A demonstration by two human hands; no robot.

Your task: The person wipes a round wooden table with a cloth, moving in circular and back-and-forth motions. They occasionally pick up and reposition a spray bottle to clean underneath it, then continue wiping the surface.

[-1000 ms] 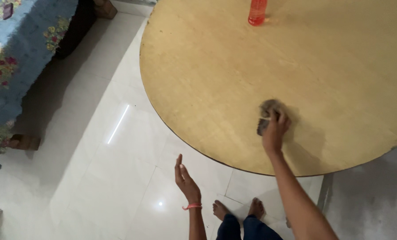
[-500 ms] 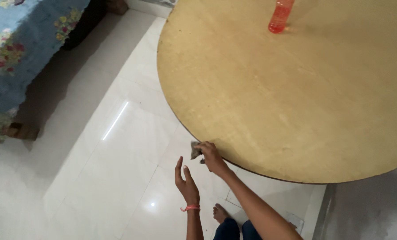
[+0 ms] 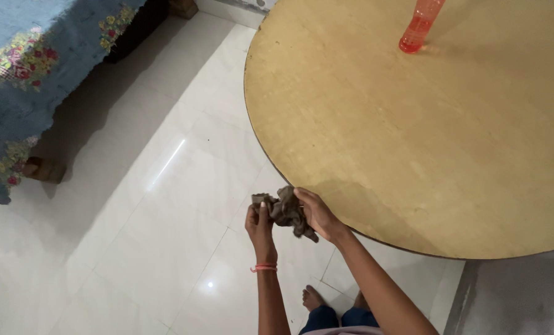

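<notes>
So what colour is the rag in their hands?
The rag is a dull grey-brown, held between both hands just off the table edge. The head view shows it.

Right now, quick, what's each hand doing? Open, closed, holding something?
Left hand: closed on one end of the crumpled brown cloth.
Right hand: closed on the same cloth, just off the round table's edge.

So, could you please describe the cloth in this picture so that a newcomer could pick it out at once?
Start at the big round wooden table and follow its near edge down to the left. Just off that edge, over the white tiled floor, the left hand and right hand hold a crumpled cloth: dark grey-brown, the only soft, rumpled thing there.
</notes>
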